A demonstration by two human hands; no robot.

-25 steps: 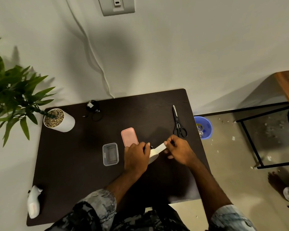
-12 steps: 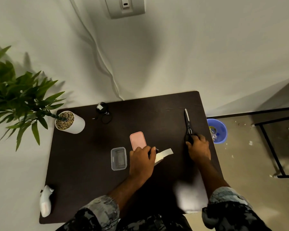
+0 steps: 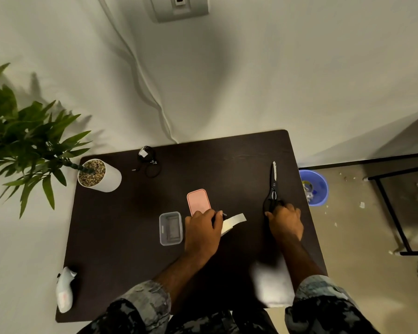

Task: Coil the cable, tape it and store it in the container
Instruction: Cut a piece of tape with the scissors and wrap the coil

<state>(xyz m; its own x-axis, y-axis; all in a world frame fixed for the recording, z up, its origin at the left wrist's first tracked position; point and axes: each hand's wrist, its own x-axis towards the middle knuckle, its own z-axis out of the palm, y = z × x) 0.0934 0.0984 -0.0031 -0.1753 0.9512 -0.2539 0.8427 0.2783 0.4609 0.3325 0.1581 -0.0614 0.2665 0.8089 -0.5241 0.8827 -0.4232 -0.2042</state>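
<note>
Head view: clear container (image 3: 171,228) holds nothing, left hand (image 3: 203,231) beside it clamping tape (image 3: 233,222), right hand (image 3: 285,221) gripping scissors (image 3: 272,186)

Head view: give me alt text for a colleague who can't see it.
A person's right hand closes on the handles of black scissors on a dark table, while the left hand holds a strip of white tape. Just left sit an open clear container and its pink lid.
</note>
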